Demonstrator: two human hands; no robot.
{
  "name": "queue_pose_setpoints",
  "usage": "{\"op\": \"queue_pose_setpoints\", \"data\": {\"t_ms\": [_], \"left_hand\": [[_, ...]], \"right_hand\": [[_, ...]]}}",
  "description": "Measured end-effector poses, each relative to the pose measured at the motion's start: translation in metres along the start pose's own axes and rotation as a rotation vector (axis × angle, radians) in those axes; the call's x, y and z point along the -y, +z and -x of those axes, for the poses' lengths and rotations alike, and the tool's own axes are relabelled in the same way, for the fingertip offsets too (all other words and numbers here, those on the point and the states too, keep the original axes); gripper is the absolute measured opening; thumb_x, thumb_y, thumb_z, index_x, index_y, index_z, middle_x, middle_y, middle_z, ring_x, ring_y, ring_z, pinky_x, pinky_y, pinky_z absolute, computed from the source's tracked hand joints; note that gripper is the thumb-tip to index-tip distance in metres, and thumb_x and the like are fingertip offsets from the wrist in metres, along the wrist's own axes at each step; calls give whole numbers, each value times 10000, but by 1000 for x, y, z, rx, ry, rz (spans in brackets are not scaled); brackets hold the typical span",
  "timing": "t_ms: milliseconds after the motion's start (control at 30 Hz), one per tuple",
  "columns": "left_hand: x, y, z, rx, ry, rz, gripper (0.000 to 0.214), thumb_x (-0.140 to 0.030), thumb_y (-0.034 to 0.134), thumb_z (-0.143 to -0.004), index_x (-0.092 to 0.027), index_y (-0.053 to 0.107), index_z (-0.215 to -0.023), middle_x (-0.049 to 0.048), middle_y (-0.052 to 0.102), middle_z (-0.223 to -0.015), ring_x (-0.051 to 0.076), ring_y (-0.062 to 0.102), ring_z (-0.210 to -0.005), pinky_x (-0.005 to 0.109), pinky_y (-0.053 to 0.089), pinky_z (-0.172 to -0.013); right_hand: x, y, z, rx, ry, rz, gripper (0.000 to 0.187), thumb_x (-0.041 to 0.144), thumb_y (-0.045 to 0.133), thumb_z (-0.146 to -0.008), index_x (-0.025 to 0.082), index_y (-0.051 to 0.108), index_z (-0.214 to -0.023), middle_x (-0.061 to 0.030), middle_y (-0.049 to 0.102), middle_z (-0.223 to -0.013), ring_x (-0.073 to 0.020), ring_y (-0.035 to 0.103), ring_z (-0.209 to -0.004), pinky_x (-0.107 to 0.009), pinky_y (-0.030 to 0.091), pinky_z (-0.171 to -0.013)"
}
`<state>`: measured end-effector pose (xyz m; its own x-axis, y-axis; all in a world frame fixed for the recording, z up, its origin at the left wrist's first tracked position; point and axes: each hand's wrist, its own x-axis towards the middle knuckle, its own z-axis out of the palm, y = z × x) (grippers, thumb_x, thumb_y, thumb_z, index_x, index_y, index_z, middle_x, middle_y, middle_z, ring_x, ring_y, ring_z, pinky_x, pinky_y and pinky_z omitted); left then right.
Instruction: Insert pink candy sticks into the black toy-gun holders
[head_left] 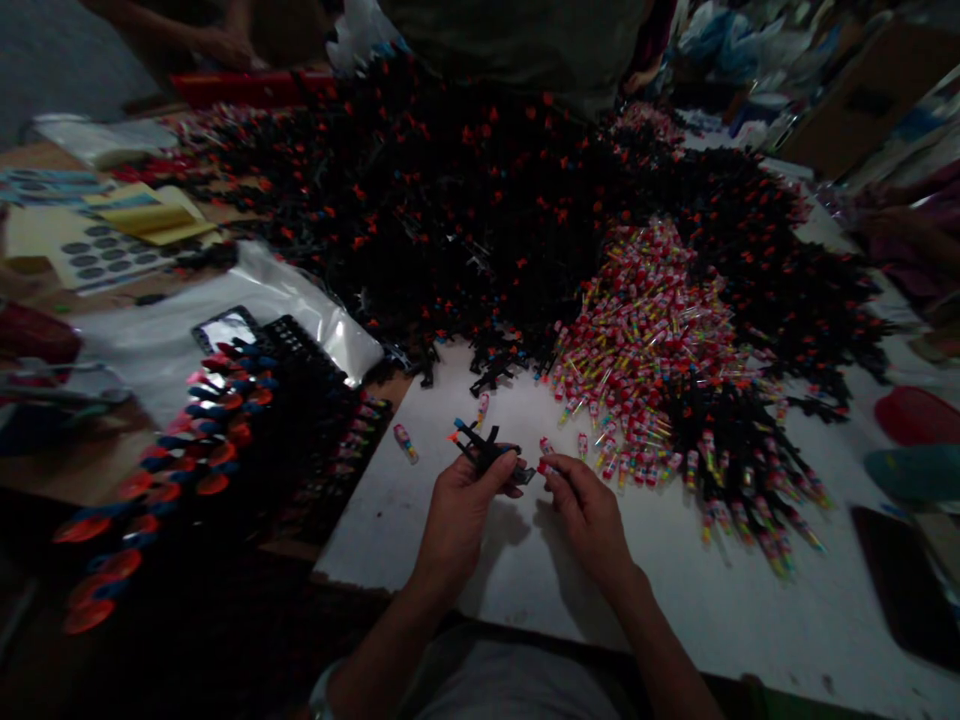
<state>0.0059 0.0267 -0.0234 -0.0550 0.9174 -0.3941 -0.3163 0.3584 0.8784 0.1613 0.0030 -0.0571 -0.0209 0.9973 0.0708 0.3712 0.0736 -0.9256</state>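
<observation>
My left hand [469,500] is closed round a small black toy gun [484,450] with an orange tip, held over the white tabletop [420,510]. Close beside it, my right hand [589,510] pinches a small tube with a red end [546,467] near the toy gun's back end. Whether the two touch is hard to tell in the dim light. One pink-and-yellow tube [406,443] lies on the table to the left. A large heap of such tubes [649,340] rises beyond my right hand.
Black toy guns with orange tips make a big pile [450,200] across the back. At right, several guns with tubes attached [750,480] lie in a cluster. Plastic bags [300,290] and orange-and-blue pieces [180,450] are at left. A dark phone-like slab [904,580] and other people's hands [225,45] also show.
</observation>
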Motion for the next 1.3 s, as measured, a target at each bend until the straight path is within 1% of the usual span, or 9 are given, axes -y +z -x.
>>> {"op": "queue_pose_setpoints", "data": {"t_ms": [133,300,533,733,833,900,1033,1167,1300], "left_hand": [[0,2,1,-2,-2,-9,247,-320,722,-710,-127,693,-860,47,710,-764,140,610,-654,252,498,-597],[1,3,-1,-22,-11,3,263,-331,738,-685,-130,698,-850,41,710,-742,135,606,-627,260,495,-604],[6,3,-2,-15,-30,55,267,-326,742,-686,-121,692,-848,52,709,-749,141,615,-648,252,502,-583],[7,0,-5,-38,-36,70,258,-321,738,-691,-115,685,-836,52,701,-749,153,623,-668,260,515,-580],[6,0,-6,-51,-41,71,260,-325,745,-677,-117,684,-820,47,698,-738,146,614,-642,262,514,-572],[6,0,-5,-74,-44,68,264,-328,752,-664,-119,682,-810,41,696,-731,140,607,-620,263,511,-569],[7,2,-3,-89,-85,94,271,-333,762,-645,-120,679,-790,39,693,-722,141,609,-610,268,504,-586],[10,6,0,-105,-103,145,238,-324,767,-638,-126,685,-744,31,690,-696,135,613,-638,258,492,-652],[11,8,2,-102,-92,164,236,-325,769,-639,-124,687,-731,35,688,-689,137,617,-648,262,487,-685]], "right_hand": [[1,4,2,-37,47,-57,269,358,466,-936,227,598,-1130,-45,642,-945,-148,600,-767,-268,497,-681],[2,6,2,-41,25,-76,242,344,483,-929,237,597,-1114,-41,636,-957,-147,588,-745,-277,491,-676],[2,9,1,-60,61,-104,214,338,515,-914,240,598,-1086,-48,623,-999,-166,592,-828,-283,485,-703],[7,14,-1,-60,75,-143,195,323,526,-907,233,602,-1062,-39,618,-958,-154,593,-792,-263,480,-668],[5,17,1,-62,54,-159,181,312,531,-902,233,600,-1050,-41,611,-961,-152,593,-778,-263,485,-659],[2,18,2,-53,6,-158,172,299,526,-904,235,593,-1048,-45,603,-971,-159,598,-800,-274,495,-677],[-4,21,6,-54,-123,-47,155,271,513,-909,226,570,-1045,-54,597,-964,-173,602,-871,-303,510,-738],[-6,25,8,-174,-174,167,231,327,621,-851,209,539,-1032,-61,602,-922,-161,609,-764,-272,514,-622],[-8,37,12,-256,-227,264,153,337,575,-885,202,555,-954,-50,625,-822,-159,616,-706,-273,507,-612]]}}
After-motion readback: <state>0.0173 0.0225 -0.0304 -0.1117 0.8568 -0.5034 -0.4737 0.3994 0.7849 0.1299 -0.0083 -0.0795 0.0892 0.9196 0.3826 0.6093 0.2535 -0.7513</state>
